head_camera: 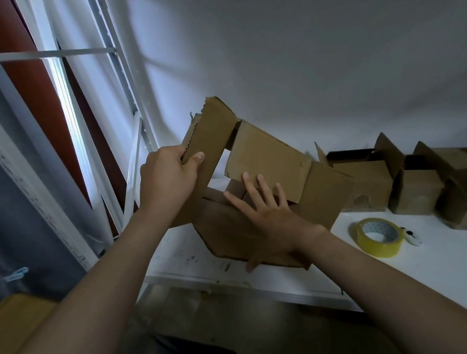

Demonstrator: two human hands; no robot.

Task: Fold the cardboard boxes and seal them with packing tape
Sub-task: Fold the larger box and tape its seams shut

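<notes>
Two hands: both on one unfolded brown corrugated cardboard box point(264, 157), held tilted in the middle of the view
Left hand point(167, 179): at 9 o'clock of the box; its fingers curl behind a long upright flap and the thumb presses on the flap's front, so the flap is pinched just beside its ragged corrugated edge
Right hand point(270, 218): at 6 o'clock of the box; fingers straight and spread apart, lying flat against a cardboard panel, with the thumb tip showing at the panel's lower edge
Box position: above the left end of the white counter point(446, 265), lower corner near the counter's front edge; whether it touches the counter cannot be told
Flaps: one short flap stands out at 12 o'clock, another panel hangs toward 3 o'clock
Tape: a roll of yellow packing tape point(378, 237) lies flat on the counter at 4 o'clock of the held box, apart from it
Beside the tape: a small white object point(411, 239) at the roll's 3 o'clock, too blurred to identify
Other boxes: a row of open brown cardboard boxes point(417, 189) at 3 o'clock, against the white wall point(299, 44), flaps standing up
Window: a white window frame point(133, 106) at 10 o'clock
</notes>
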